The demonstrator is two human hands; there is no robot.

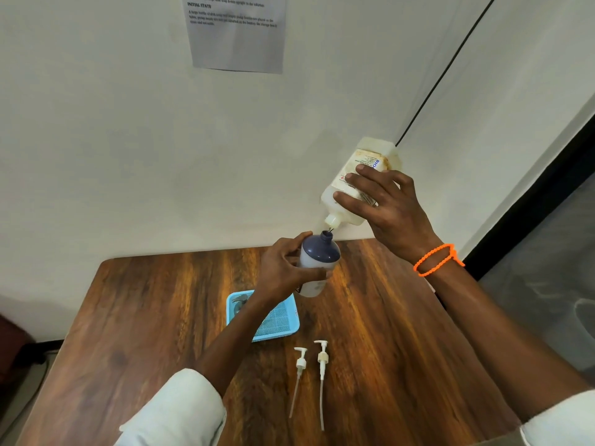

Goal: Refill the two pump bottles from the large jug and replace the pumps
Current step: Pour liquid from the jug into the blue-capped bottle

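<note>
My right hand (389, 207) grips the large translucent jug (357, 175), tipped mouth-down to the left above the table. Its spout hangs just over the open neck of a pump bottle (318, 255) with a dark blue top and a pale body. My left hand (286, 268) holds that bottle, tilted, above the table. Two white pumps with long dip tubes lie side by side on the wood nearer me: the left pump (300, 365) and the right pump (322, 358). A second pump bottle is not visible.
A light blue mesh tray (280, 323) sits on the wooden table (145, 317) under my left forearm, holding something dark at its left end. A printed sheet (238, 30) hangs on the white wall. The table's back edge touches the wall.
</note>
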